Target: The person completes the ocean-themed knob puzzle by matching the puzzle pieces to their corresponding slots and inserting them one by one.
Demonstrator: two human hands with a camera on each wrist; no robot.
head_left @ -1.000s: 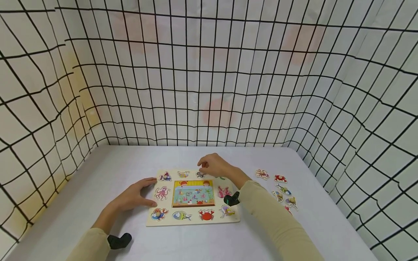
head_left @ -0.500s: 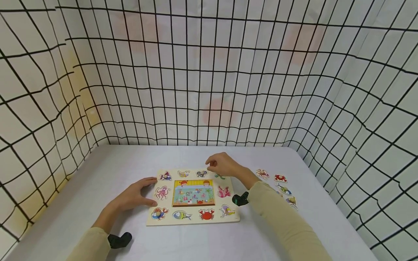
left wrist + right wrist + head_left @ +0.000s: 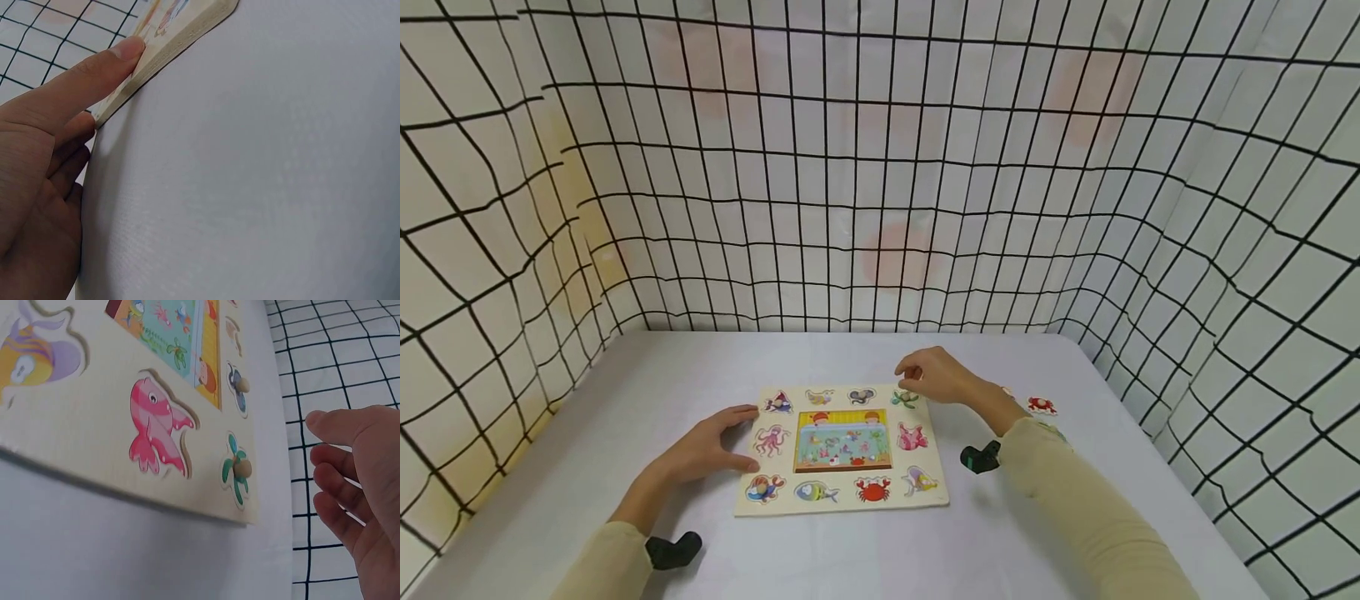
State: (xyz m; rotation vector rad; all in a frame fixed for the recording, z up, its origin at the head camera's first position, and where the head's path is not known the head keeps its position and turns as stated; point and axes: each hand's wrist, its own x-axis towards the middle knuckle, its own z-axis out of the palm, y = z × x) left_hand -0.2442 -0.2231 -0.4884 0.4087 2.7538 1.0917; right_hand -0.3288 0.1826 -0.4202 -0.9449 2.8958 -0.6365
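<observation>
The wooden puzzle board (image 3: pixel 842 506) lies flat on the table, with sea animals around a central aquarium picture (image 3: pixel 842 442). My left hand (image 3: pixel 703 450) rests at its left edge, thumb touching the rim in the left wrist view. Above the board's far right corner is my right hand (image 3: pixel 942 377), fingers loosely bent and holding nothing. Near it, the green turtle piece (image 3: pixel 235 469) sits in its slot with its round knob up. A dark blue knobbed piece (image 3: pixel 237 389) lies in the slot beside it. The pink fish slot (image 3: pixel 156 428) shows no knob.
A red crab piece (image 3: pixel 1042 405) lies on the table right of the board. The right sleeve (image 3: pixel 1075 500) hides most of the other loose pieces there. Black grid netting (image 3: pixel 880 208) over white sheeting surrounds the table at the back and sides.
My right hand has moved right along the board's far edge, from over the dark blue piece to beyond the turtle, uncovering both. The left hand stays at the board's left edge.
</observation>
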